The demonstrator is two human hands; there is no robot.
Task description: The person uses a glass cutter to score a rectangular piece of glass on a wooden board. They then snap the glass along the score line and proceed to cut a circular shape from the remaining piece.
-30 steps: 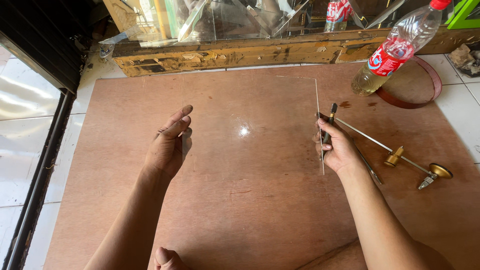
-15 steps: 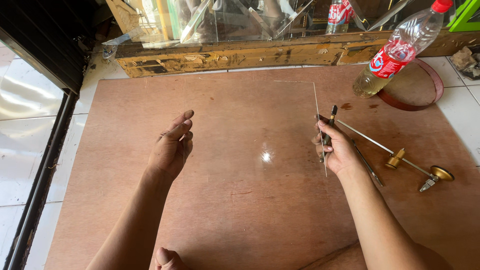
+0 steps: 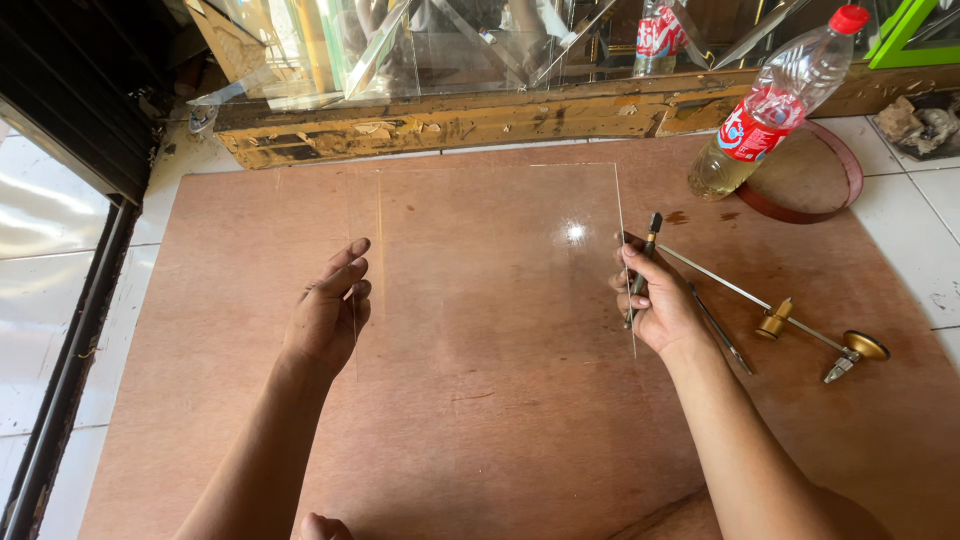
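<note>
Glass pane (image 3: 490, 260) between both hands' grips

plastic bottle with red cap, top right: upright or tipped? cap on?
Tipped: clear plastic bottle with red label leans right; yellowish liquid pools at its base. Red cap on.

Plywood board (image 3: 480, 440) over white floor tiles (image 3: 40, 330). 1 plastic bottle (image 3: 765, 115), red cap, lying tilted at top right. Brass circle cutter (image 3: 800, 325) right. Worn wooden beam (image 3: 450, 125) along top.
</note>
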